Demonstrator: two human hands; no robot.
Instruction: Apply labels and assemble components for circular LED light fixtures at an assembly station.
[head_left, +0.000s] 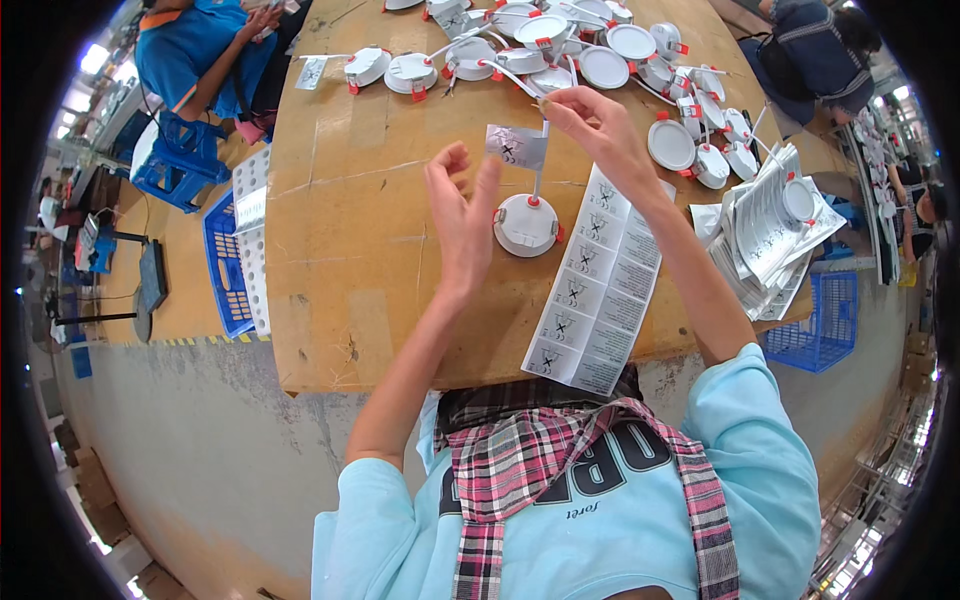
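Observation:
A round white downlight [525, 226] with red clips lies on the table, its white cable [538, 185] running up and away from me. A silver label [516, 147] with black print sticks out to the left from the cable. My right hand [597, 132] pinches the cable's far end between thumb and fingertips. My left hand [462, 205] is open beside the label, fingers apart and holding nothing. Under my right forearm lies a sheet of silver labels [590, 290], its near end reaching over the table's front edge.
Several more downlights [604, 68] with cables are heaped at the back and right. A stack of label sheets [765, 235] sits at the table's right edge. Blue crates [228, 265] stand left and right of the table [350, 250]. Another person [195, 55] sits at the far left.

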